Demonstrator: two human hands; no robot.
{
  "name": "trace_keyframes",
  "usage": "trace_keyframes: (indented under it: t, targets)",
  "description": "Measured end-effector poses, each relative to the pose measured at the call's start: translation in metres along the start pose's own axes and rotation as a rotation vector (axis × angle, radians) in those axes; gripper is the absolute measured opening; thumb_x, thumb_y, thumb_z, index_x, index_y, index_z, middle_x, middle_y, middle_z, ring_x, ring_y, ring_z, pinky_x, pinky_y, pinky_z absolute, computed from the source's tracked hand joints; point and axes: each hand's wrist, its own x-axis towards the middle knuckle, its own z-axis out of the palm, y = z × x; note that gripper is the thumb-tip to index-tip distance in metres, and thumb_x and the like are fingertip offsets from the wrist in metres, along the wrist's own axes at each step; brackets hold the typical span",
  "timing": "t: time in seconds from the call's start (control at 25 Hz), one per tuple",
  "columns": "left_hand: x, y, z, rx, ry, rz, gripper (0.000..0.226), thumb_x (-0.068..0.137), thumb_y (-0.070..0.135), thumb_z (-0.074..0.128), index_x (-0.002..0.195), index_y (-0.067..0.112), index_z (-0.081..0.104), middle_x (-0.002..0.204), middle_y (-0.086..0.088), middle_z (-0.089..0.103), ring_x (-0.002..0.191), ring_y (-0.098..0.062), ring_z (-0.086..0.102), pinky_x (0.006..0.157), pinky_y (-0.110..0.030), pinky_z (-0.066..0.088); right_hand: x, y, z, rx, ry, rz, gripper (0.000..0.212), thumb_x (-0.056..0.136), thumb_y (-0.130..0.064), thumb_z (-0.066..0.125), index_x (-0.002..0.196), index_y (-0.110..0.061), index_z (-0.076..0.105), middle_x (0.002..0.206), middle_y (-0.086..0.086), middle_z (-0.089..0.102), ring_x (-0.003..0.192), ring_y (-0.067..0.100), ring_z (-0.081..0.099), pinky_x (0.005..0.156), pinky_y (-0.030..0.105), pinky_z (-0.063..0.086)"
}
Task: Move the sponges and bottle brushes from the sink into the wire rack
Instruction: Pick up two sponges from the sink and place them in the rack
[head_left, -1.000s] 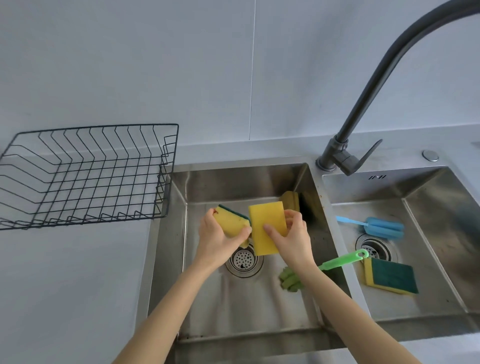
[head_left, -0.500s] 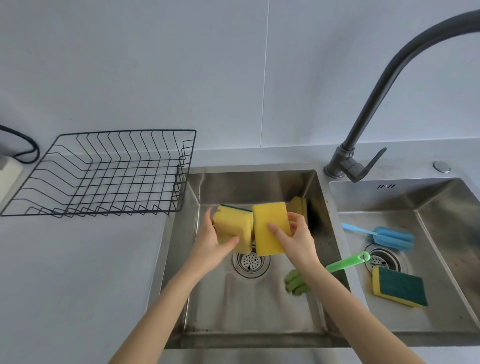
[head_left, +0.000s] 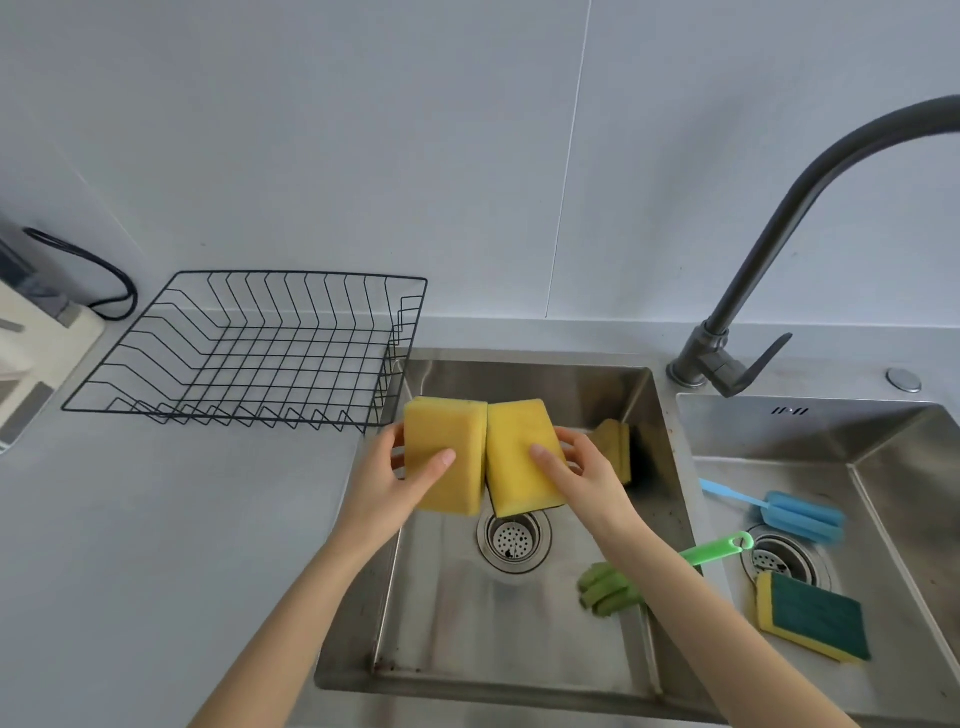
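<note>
My left hand (head_left: 387, 480) grips one yellow sponge (head_left: 447, 447) and my right hand (head_left: 582, 475) grips a second yellow sponge (head_left: 514, 447); the two sponges touch side by side above the left sink basin (head_left: 519, 649). A third sponge (head_left: 615, 447) leans on that basin's right wall. A green bottle brush (head_left: 711, 550) lies across the divider, partly hidden by my right forearm. In the right basin lie a blue bottle brush (head_left: 795, 517) and a green-topped sponge (head_left: 813, 616). The black wire rack (head_left: 249, 353) stands on the counter at the left with nothing in it.
A dark curved faucet (head_left: 810, 171) arches over the right basin from the ledge between the basins. A black cable (head_left: 98, 270) and a pale object sit at the far left edge. Grey counter (head_left: 156, 545) spreads in front of the rack.
Both hands have risen with their sponges and shifted left toward the rack; the sponges now face me with their yellow sides, pressed together. The other items have not moved.
</note>
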Motion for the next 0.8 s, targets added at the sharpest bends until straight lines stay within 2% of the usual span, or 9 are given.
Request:
trace_keyframes:
  t: [0.16, 0.24, 0.32, 0.4, 0.48, 0.64, 0.8]
  targets:
    - [0.009, -0.003, -0.039, 0.020, -0.007, 0.049, 0.046, 0.079, 0.038, 0.061, 0.120, 0.027, 0.043, 0.111, 0.009, 0.050, 0.102, -0.011, 0.049, 0.071, -0.019, 0.041, -0.001, -0.016, 0.028, 0.057, -0.010, -0.014, 0.034, 0.084, -0.042, 0.059, 0.114, -0.031, 0.046, 0.106, -0.012, 0.056, 0.095, 0.001, 0.055, 0.068, 0.016, 0.046]
    - [0.015, -0.005, -0.061, 0.033, -0.018, 0.076, 0.035, 0.081, 0.038, 0.059, 0.112, 0.031, 0.044, 0.110, 0.008, 0.052, 0.102, -0.012, 0.049, 0.072, -0.021, 0.040, -0.001, -0.024, 0.047, 0.046, -0.009, -0.039, 0.034, 0.083, -0.042, 0.060, 0.112, -0.032, 0.045, 0.107, -0.012, 0.056, 0.098, 0.003, 0.056, 0.071, 0.016, 0.046]
    - [0.021, -0.009, -0.081, 0.053, -0.015, 0.098, 0.034, 0.082, 0.038, 0.058, 0.113, 0.027, 0.048, 0.112, 0.004, 0.054, 0.102, -0.013, 0.050, 0.073, -0.022, 0.039, 0.002, -0.031, 0.065, 0.029, -0.019, -0.046, 0.034, 0.083, -0.041, 0.061, 0.111, -0.030, 0.046, 0.109, -0.008, 0.056, 0.099, 0.008, 0.057, 0.073, 0.017, 0.046]
    - [0.027, -0.014, -0.101, 0.061, -0.016, 0.111, 0.037, 0.083, 0.037, 0.057, 0.116, 0.022, 0.050, 0.113, 0.002, 0.054, 0.102, -0.015, 0.051, 0.073, -0.022, 0.039, 0.004, -0.038, 0.082, 0.014, -0.022, -0.043, 0.028, 0.083, -0.039, 0.062, 0.106, -0.030, 0.047, 0.104, -0.009, 0.057, 0.094, 0.005, 0.057, 0.066, 0.014, 0.045]
    - [0.032, -0.017, -0.119, 0.053, -0.024, 0.139, 0.031, 0.084, 0.036, 0.055, 0.112, 0.023, 0.051, 0.108, 0.004, 0.057, 0.100, -0.015, 0.052, 0.070, -0.019, 0.040, 0.008, -0.045, 0.099, 0.010, -0.009, -0.047, 0.023, 0.082, -0.037, 0.063, 0.099, -0.032, 0.048, 0.099, -0.011, 0.057, 0.087, 0.000, 0.056, 0.059, 0.011, 0.045]
    - [0.049, -0.019, -0.151, 0.048, 0.015, 0.155, 0.016, 0.085, 0.035, 0.054, 0.098, 0.027, 0.052, 0.096, 0.009, 0.058, 0.086, -0.004, 0.054, 0.065, -0.014, 0.039, 0.021, -0.060, 0.123, 0.001, 0.022, -0.064, 0.032, 0.082, -0.035, 0.065, 0.106, -0.025, 0.047, 0.096, -0.010, 0.057, 0.084, 0.000, 0.055, 0.060, 0.013, 0.042]
    - [0.065, -0.022, -0.178, 0.045, 0.069, 0.132, 0.018, 0.084, 0.039, 0.055, 0.098, 0.027, 0.053, 0.093, 0.011, 0.058, 0.088, -0.012, 0.055, 0.069, -0.023, 0.041, 0.037, -0.073, 0.139, -0.020, 0.041, -0.065, 0.033, 0.081, -0.036, 0.065, 0.107, -0.025, 0.047, 0.097, -0.008, 0.057, 0.084, 0.001, 0.055, 0.062, 0.015, 0.042]
